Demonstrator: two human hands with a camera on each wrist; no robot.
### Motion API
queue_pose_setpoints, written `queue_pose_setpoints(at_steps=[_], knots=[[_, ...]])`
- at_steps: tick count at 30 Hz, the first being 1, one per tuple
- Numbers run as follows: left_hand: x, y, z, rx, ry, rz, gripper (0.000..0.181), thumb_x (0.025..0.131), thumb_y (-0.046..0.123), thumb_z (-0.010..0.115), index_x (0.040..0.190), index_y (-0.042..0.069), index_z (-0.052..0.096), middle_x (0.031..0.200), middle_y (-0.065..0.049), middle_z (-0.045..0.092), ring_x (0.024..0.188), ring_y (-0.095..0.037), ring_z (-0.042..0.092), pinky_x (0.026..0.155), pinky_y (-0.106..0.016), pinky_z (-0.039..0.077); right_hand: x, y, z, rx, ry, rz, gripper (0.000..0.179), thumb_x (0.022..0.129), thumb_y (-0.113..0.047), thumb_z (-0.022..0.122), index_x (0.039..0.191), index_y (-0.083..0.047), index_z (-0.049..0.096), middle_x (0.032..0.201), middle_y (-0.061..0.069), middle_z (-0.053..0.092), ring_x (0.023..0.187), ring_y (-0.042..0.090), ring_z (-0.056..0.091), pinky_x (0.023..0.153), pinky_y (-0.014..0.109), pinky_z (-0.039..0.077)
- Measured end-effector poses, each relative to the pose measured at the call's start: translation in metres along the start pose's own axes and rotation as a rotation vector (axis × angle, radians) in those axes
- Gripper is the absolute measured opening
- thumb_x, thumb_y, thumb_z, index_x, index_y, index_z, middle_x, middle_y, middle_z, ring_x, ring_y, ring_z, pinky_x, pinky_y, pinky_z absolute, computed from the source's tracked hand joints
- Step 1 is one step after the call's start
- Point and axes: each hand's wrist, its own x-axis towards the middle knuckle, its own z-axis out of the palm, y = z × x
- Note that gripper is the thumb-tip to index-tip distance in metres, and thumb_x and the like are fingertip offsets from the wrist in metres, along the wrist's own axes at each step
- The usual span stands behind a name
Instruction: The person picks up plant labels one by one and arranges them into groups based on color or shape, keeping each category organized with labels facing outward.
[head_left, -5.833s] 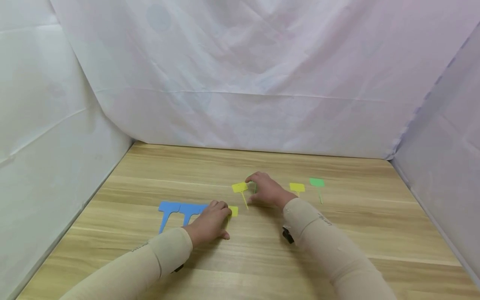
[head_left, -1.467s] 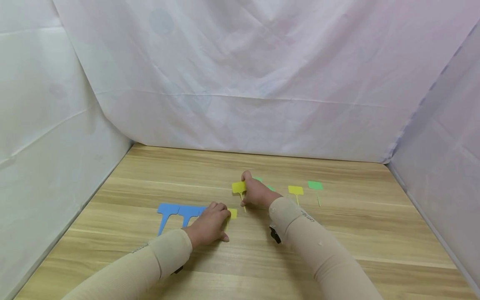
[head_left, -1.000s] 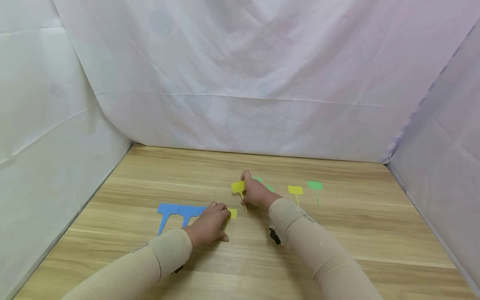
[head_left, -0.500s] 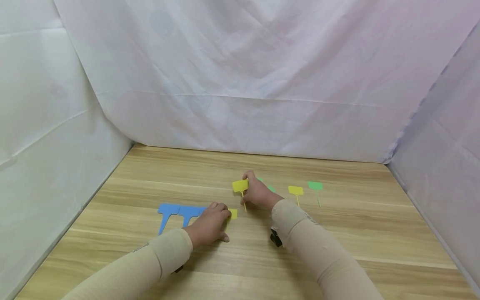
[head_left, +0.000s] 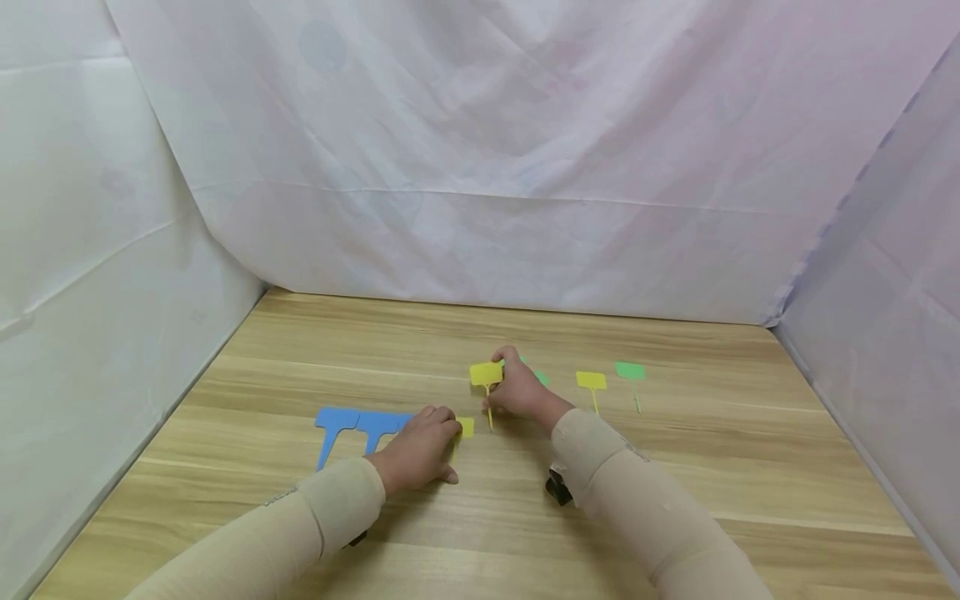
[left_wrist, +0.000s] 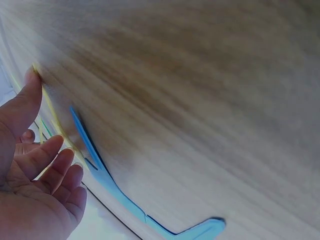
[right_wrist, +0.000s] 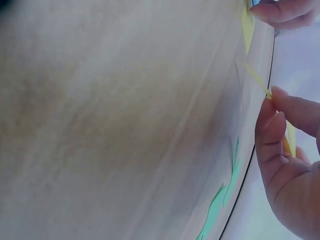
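Blue tags (head_left: 337,417) lie on the table (head_left: 480,525), partly hidden by your left hand (head_left: 418,446), which is spread wide, touching a yellow tag (head_left: 467,427). Your right hand (head_left: 522,390) pinches a second yellow tag (head_left: 486,374), raised off the table. Two green tags (head_left: 541,377) lie just beyond that hand; further right lie a third yellow tag (head_left: 591,381) and a last green tag (head_left: 630,371).
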Motion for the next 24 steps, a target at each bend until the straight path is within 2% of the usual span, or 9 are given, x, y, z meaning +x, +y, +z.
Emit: queue_pose_setpoints(at_steps=[2, 7, 15, 24], knots=[[0.000, 0.000, 0.000, 0.002, -0.001, 0.005, 0.059, 0.074, 0.032, 0.083, 0.117, -0.002, 0.061, 0.117, -0.010, 0.054, 0.106, -0.026, 0.049, 0.093, -0.041, 0.043, -0.002, 0.000, 0.000, 0.009, 0.017, 0.004, 0.073, 0.077, 0.010, 0.074, 0.129, -0.010, 0.028, 0.097, 0.014, 0.051, 0.064, 0.017, 0.051, 0.053, 0.025, 0.046], [0.000, 0.000, 0.000, -0.001, -0.004, 0.007, 0.060, 0.075, 0.032, 0.083, 0.118, -0.004, 0.061, 0.118, -0.011, 0.054, 0.107, -0.028, 0.049, 0.094, -0.042, 0.043, -0.007, -0.001, -0.002, 0.009, 0.061, -0.013, 0.071, 0.076, 0.011, 0.073, 0.128, -0.009, 0.029, 0.098, 0.015, 0.054, 0.071, 0.018, 0.054, 0.054, 0.024, 0.046], [0.000, -0.001, 0.000, -0.004, -0.012, -0.001, 0.061, 0.075, 0.032, 0.082, 0.119, -0.003, 0.060, 0.119, -0.011, 0.054, 0.108, -0.027, 0.049, 0.095, -0.041, 0.043, -0.018, -0.004, -0.006, 0.014, 0.088, -0.024, 0.070, 0.077, 0.011, 0.072, 0.128, -0.009, 0.029, 0.101, 0.015, 0.053, 0.079, 0.020, 0.055, 0.057, 0.025, 0.046], [0.000, 0.002, 0.000, -0.010, -0.015, -0.004, 0.060, 0.075, 0.031, 0.082, 0.118, -0.003, 0.060, 0.120, -0.011, 0.053, 0.107, -0.027, 0.048, 0.094, -0.041, 0.042, -0.024, -0.002, -0.009, 0.037, 0.120, -0.030, 0.069, 0.075, 0.014, 0.073, 0.125, -0.008, 0.030, 0.103, 0.017, 0.056, 0.081, 0.020, 0.055, 0.062, 0.025, 0.047]])
